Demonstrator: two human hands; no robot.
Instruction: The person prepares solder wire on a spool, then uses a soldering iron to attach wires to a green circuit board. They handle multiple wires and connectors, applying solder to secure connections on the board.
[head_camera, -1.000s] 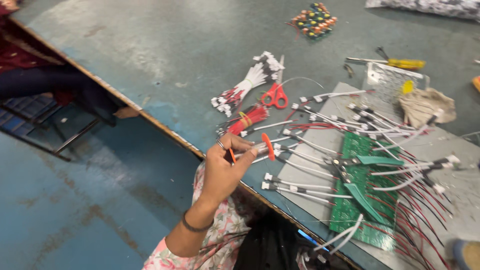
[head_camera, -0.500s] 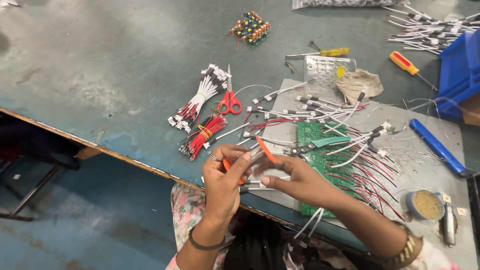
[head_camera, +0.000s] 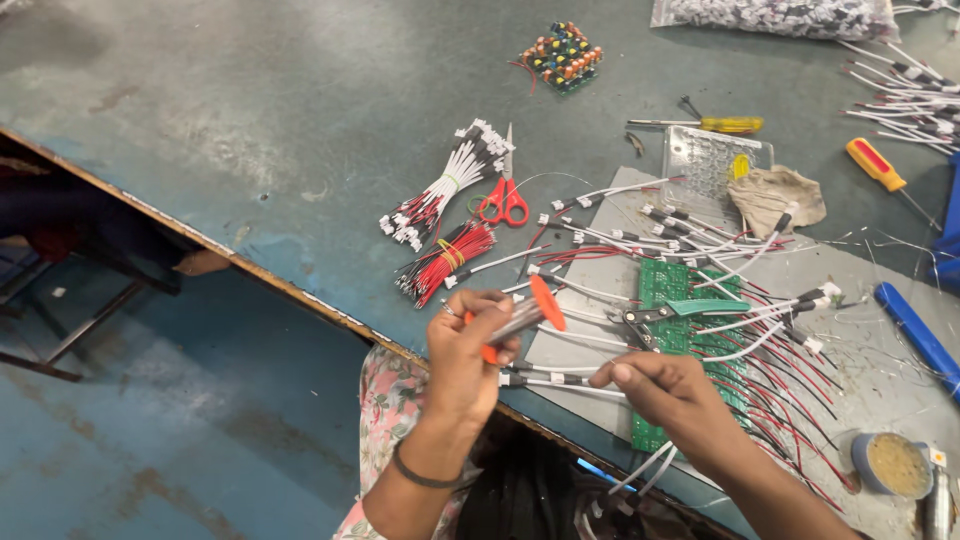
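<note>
My left hand (head_camera: 463, 352) is closed around a small tool with orange handles (head_camera: 540, 305), held above the table's near edge. My right hand (head_camera: 668, 392) pinches a thin white wire with a black sleeve (head_camera: 555, 381) that runs toward the left hand. Just past both hands lies a green circuit board (head_camera: 672, 285) with many red, black and white leads fanning out. Green-handled pliers (head_camera: 690, 310) rest on that board.
Red-handled scissors (head_camera: 505, 200) lie beside bundles of white wires (head_camera: 445, 185) and red wires (head_camera: 450, 258). Farther off are two screwdrivers (head_camera: 875, 165), a rag (head_camera: 775, 195), a small board with coloured buttons (head_camera: 562, 57), a flux tin (head_camera: 890, 465) and the table edge (head_camera: 250, 268).
The view has shifted left and closer. My right hand has come in and taken the white wire, while the left hand keeps the orange-handled tool near the table edge.
</note>
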